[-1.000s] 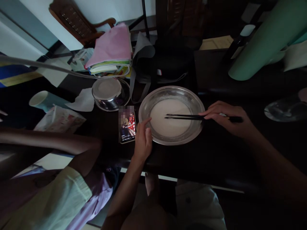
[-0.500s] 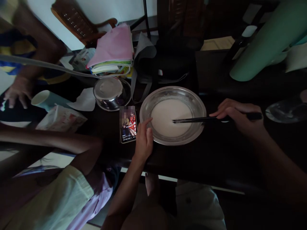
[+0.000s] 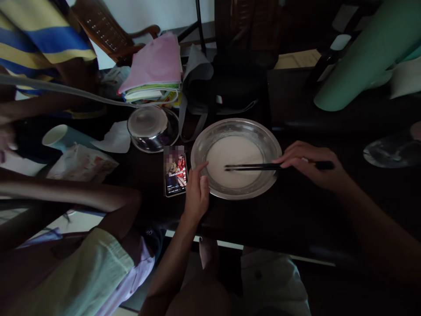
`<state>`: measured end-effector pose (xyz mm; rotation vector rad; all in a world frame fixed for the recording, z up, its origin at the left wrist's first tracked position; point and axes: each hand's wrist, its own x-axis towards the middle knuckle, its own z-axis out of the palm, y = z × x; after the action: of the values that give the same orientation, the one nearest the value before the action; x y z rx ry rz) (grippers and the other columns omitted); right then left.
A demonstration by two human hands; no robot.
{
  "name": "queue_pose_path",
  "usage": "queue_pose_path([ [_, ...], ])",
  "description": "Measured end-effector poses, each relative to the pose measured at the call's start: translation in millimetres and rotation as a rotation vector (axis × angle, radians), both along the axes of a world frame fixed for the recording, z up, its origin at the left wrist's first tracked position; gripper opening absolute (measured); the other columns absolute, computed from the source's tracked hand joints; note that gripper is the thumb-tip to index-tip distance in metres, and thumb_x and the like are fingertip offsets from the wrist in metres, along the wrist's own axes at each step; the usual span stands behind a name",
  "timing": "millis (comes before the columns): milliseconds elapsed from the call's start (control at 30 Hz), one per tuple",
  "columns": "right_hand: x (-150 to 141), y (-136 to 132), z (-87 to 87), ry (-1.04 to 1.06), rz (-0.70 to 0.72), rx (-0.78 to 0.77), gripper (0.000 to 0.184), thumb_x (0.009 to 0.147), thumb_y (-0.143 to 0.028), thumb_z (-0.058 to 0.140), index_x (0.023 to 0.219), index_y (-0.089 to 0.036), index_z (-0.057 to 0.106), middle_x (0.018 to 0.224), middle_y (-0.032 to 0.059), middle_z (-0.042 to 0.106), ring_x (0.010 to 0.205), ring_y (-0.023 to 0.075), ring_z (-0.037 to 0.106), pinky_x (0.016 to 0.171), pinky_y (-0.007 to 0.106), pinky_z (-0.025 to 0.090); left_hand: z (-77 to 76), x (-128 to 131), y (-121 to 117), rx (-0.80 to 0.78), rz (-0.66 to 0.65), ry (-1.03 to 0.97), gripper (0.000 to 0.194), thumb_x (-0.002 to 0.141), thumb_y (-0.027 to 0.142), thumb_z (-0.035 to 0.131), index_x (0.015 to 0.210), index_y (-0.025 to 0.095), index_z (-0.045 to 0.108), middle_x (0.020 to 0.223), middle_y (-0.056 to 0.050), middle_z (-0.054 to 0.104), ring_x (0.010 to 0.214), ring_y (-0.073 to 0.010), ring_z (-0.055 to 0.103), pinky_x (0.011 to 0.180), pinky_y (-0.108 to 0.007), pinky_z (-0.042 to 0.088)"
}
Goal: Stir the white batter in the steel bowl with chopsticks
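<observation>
A wide steel bowl point(image 3: 271, 147) holding white liquid batter sits on the dark table in front of me. My left hand point(image 3: 196, 193) grips the bowl's near left rim, thumb on the edge. My right hand point(image 3: 311, 164) is closed on a pair of black chopsticks point(image 3: 251, 166), which lie level across the bowl with their tips in the batter near the middle.
A lit phone point(image 3: 175, 173) lies left of the bowl. Behind it stand a small lidded steel pot point(image 3: 151, 128), a tipped cup point(image 3: 61, 137), a paper packet point(image 3: 80, 163), stacked books point(image 3: 153, 72) and a black bag point(image 3: 230, 87). Another person in a striped shirt point(image 3: 39, 39) stands at far left; a green roll point(image 3: 365, 57) lies at back right.
The chopsticks swung back left through the batter after pulling right. A person in a striped shirt has come in at the upper left. My left hand stays on the rim.
</observation>
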<state>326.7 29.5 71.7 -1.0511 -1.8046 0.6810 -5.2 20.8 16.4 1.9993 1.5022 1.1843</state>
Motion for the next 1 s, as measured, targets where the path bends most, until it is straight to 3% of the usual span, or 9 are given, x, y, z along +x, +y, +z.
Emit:
queue_pose_path([
  [67, -0.1, 0.3, 0.9, -0.028, -0.024, 0.016, 0.015, 0.095, -0.033, 0.071, 0.086, -0.031, 0.083, 0.092, 0.0023, 0.085, 0.088, 0.0229, 0.076, 0.080, 0.041, 0.061, -0.2, 0.0, 0.1, 0.003, 0.001, -0.002, 0.057, 0.110, 0.058, 0.031, 0.133, 0.019, 0.066, 0.121, -0.014, 0.074, 0.113, -0.0255, 0.070, 0.100, -0.043, 0.055],
  [167, 4.1, -0.1, 1.7, 0.057, -0.107, 0.014, 0.026, 0.099, -0.031, 0.067, 0.077, -0.028, 0.081, 0.085, 0.0049, 0.082, 0.081, 0.0214, 0.075, 0.074, 0.038, 0.059, -0.9, 0.1, 0.3, -0.001, 0.006, -0.003, 0.058, 0.110, 0.059, 0.031, 0.132, 0.018, 0.066, 0.120, -0.015, 0.074, 0.111, -0.0252, 0.070, 0.099, -0.042, 0.055],
  [267, 4.3, -0.5, 1.1, 0.092, -0.056, 0.014, 0.032, 0.102, -0.029, 0.062, 0.075, -0.026, 0.079, 0.080, 0.0033, 0.080, 0.075, 0.0182, 0.072, 0.069, 0.034, 0.056, -1.4, -0.3, 0.5, -0.002, 0.001, -0.006, 0.058, 0.110, 0.059, 0.031, 0.132, 0.019, 0.066, 0.121, -0.015, 0.074, 0.113, -0.0253, 0.070, 0.100, -0.043, 0.055],
  [367, -0.8, 0.1, 0.3, 0.003, 0.040, 0.028, 0.019, 0.098, -0.029, 0.068, 0.085, -0.030, 0.082, 0.089, 0.0009, 0.084, 0.083, 0.0195, 0.074, 0.075, 0.036, 0.059, -1.2, -1.0, 0.7, 0.006, 0.000, -0.010, 0.057, 0.110, 0.059, 0.031, 0.132, 0.020, 0.067, 0.122, -0.014, 0.074, 0.114, -0.0256, 0.070, 0.100, -0.044, 0.055],
  [467, -1.1, 0.6, 0.1, -0.011, -0.026, 0.031, 0.013, 0.094, -0.029, 0.072, 0.087, -0.031, 0.083, 0.093, 0.0012, 0.084, 0.089, 0.0210, 0.076, 0.081, 0.038, 0.059, -1.2, -1.2, 0.7, 0.002, 0.000, -0.010, 0.056, 0.110, 0.058, 0.031, 0.132, 0.021, 0.066, 0.121, -0.014, 0.074, 0.112, -0.0254, 0.070, 0.099, -0.044, 0.056],
  [633, 4.1, -0.9, 0.0, 0.116, -0.096, -0.009, 0.032, 0.101, -0.029, 0.063, 0.074, -0.027, 0.079, 0.079, 0.0045, 0.079, 0.076, 0.0198, 0.073, 0.070, 0.037, 0.058, -1.4, -0.8, 0.7, 0.006, 0.007, -0.013, 0.055, 0.110, 0.058, 0.032, 0.132, 0.021, 0.067, 0.117, -0.013, 0.075, 0.107, -0.0253, 0.071, 0.097, -0.044, 0.056],
  [800, -1.0, -0.5, 1.0, -0.031, -0.004, 0.031, 0.014, 0.095, -0.029, 0.071, 0.087, -0.032, 0.083, 0.092, 0.0014, 0.085, 0.088, 0.0223, 0.075, 0.080, 0.041, 0.061, -0.5, -1.8, 0.4, -0.014, 0.002, -0.002, 0.057, 0.110, 0.059, 0.031, 0.133, 0.021, 0.066, 0.120, -0.013, 0.074, 0.112, -0.0259, 0.070, 0.099, -0.045, 0.056],
  [933, 3.1, -1.8, 0.5, 0.080, -0.123, 0.003, 0.029, 0.102, -0.035, 0.065, 0.078, -0.033, 0.080, 0.083, 0.0019, 0.079, 0.079, 0.0225, 0.075, 0.073, 0.041, 0.059, -0.6, -1.8, 0.2, -0.014, 0.004, 0.000, 0.058, 0.110, 0.059, 0.031, 0.133, 0.020, 0.066, 0.118, -0.013, 0.074, 0.113, -0.0261, 0.070, 0.100, -0.044, 0.055],
  [1000, 3.0, -2.4, -0.2, 0.097, -0.095, -0.017, 0.032, 0.103, -0.037, 0.062, 0.076, -0.032, 0.079, 0.080, 0.0020, 0.078, 0.077, 0.0223, 0.074, 0.072, 0.041, 0.059, -0.4, -1.8, 0.1, -0.010, -0.002, -0.004, 0.057, 0.110, 0.059, 0.031, 0.132, 0.020, 0.066, 0.122, -0.014, 0.074, 0.116, -0.0261, 0.070, 0.102, -0.044, 0.055],
])
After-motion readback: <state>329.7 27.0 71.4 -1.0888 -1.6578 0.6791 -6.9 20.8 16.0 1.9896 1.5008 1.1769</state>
